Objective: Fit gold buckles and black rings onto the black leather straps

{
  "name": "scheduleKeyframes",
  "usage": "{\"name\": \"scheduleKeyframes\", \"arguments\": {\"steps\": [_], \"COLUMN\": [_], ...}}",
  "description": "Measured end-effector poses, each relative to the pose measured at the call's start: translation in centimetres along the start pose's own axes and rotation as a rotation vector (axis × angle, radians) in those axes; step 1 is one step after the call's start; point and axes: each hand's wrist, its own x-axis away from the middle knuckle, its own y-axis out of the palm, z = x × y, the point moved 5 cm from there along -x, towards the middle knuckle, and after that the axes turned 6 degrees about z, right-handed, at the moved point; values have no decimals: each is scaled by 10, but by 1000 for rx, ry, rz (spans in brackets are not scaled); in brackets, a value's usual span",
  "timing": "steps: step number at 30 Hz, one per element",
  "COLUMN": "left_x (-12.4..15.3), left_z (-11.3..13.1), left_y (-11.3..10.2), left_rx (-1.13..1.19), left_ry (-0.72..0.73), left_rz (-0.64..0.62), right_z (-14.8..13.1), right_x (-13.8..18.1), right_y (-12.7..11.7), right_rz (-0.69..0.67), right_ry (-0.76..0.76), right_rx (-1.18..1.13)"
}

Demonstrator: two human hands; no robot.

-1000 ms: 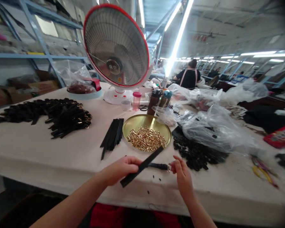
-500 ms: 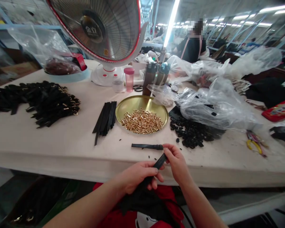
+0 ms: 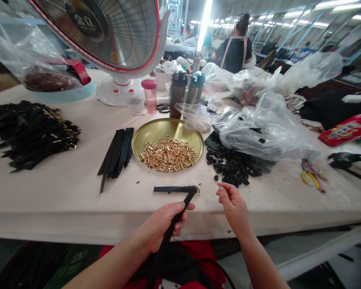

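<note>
**Left hand clamps the strap, right hand hangs free beside the buckle end**

Down at the near edge of the pale cloth-covered desk (image 3: 63, 200) the left hand (image 3: 164, 224) is wrapped round a long flat black strap (image 3: 183, 204), its grip closed on the strap low down so the free length runs up and over the edge. The upper end of that strap folds flat onto the desk, and a small gold-coloured metal fitting (image 3: 197, 188) sits at the bend, right where both hands can reach it. The right hand (image 3: 233, 202) hovers just beside that fitting, apart from it, fingers loosely curled and its grip open on nothing

Supplies sit fanned within arm's reach: a round brass-coloured dish (image 3: 147, 134) heaped with small gold metal clips (image 3: 167, 154) dead ahead, a neat bundle of loose black strips (image 3: 117, 154) to its left, a scatter of small black loops (image 3: 233, 164) to its right. Far left lies a big heap of black straps with gold ends (image 3: 30, 134), set well apart from the raw parts. A red-rimmed round heater (image 3: 108, 36) stands behind, and clear plastic bags (image 3: 267, 124) crowd the right side
</note>
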Motion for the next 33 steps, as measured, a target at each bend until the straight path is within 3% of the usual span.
{"name": "scheduleKeyframes", "arguments": {"steps": [4, 7, 11, 14, 18, 20, 22, 26, 33], "left_x": [-5, -5, -1, 4, 9, 10, 12, 17, 15], "left_z": [12, 14, 15, 16, 18, 18, 17, 15, 9], "left_y": [3, 13, 12, 4, -1, 2, 5, 5, -6], "left_rx": [-36, -68, -123, -168, -344, -415, -447, -464, -458], "left_ry": [52, 32, 50, 91, 208, 249, 264, 298, 301], "left_rz": [30, -4, -1, 37, 87, 70, 37, 39, 95], "right_z": [5, -4, -11, -14, -5, 0, 1, -3, -7], "right_x": [-28, -45, -55, -48, -26, -17, -15, -25, -59], "right_y": [-20, -7, 17, 24, 22, 20, 16, 11, -4], "right_rz": [102, 53, -28, -50, -145, -173, -134, -8, 117], "right_ry": [-197, -341, -350, -359, -175, -111, -169, -337, -364], "right_rx": [355, 695, 986, 893, 231, 36, 128, 570, 629]}}
